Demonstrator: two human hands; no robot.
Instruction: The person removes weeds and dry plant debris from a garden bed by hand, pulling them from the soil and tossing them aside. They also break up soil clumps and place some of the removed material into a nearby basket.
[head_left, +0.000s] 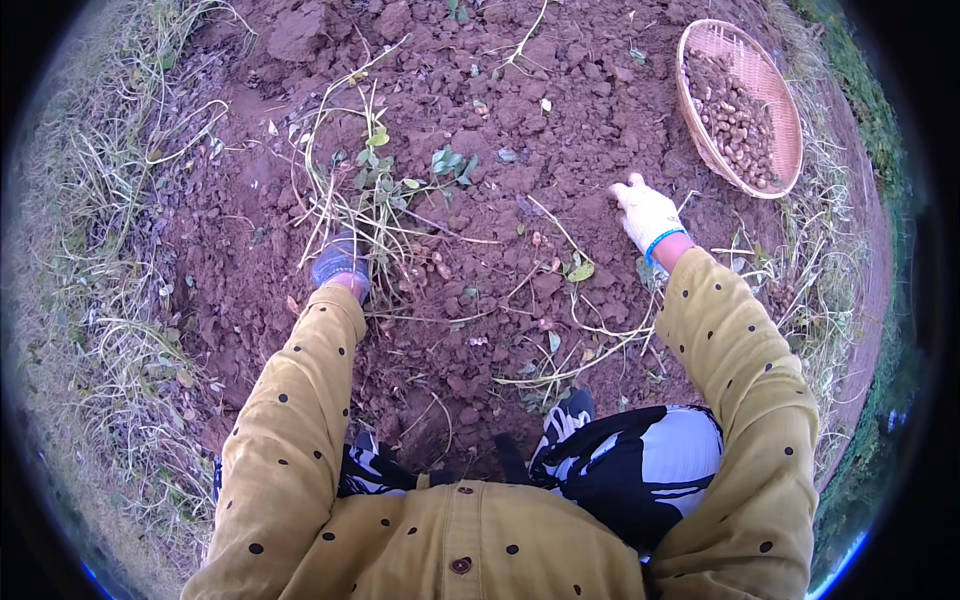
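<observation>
My left hand (341, 260), in a grey-blue knit glove, is at the stems of an uprooted peanut plant (375, 199); its fingers are partly hidden by the stems, so the grip cannot be made out. Several peanut pods (441, 266) lie among the stems and roots just right of that hand. My right hand (646, 214) wears a white glove with a blue cuff and hovers over or rests on the reddish soil, fingers partly curled, nothing visible in them. Beyond it, at the upper right, a round woven bamboo basket (784, 112) holds a heap of peanuts (731, 124) with soil on them.
Clumpy reddish soil (570, 142) spreads before me, with scattered leaves and loose stems (600, 360). Dry pulled vines (120, 330) line the left side, and more (817, 277) lie along the right. My shoe (562, 424) is close in front of my knee.
</observation>
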